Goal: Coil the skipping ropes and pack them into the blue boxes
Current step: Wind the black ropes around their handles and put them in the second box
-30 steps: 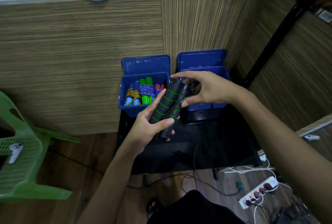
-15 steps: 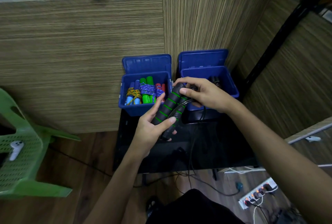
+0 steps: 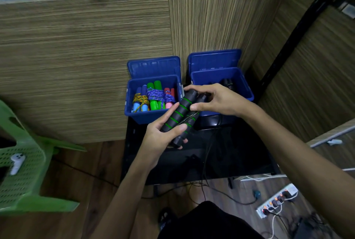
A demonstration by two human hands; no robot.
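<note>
My left hand [image 3: 163,133] grips the two black handles with green rings [image 3: 180,113] of a skipping rope, held side by side and tilted up to the right. My right hand [image 3: 215,100] pinches the handles' top ends, where the black cord starts. The cord [image 3: 206,154] hangs down over the black table. Behind the hands stand two open blue boxes. The left box [image 3: 134,116] holds several coiled ropes with coloured handles [image 3: 153,97]. The right box [image 3: 244,87] shows a black handle [image 3: 228,84] inside.
The boxes stand on a black table [image 3: 230,154] against a wooden partition [image 3: 86,56]. A green plastic chair [image 3: 25,177] with a white controller [image 3: 17,163] is at the left. A power strip [image 3: 276,200] and cables lie on the floor at the lower right.
My right hand has shifted along the handles' top ends with the cord. The left hand keeps its grip on the handles. The view has tilted slightly.
</note>
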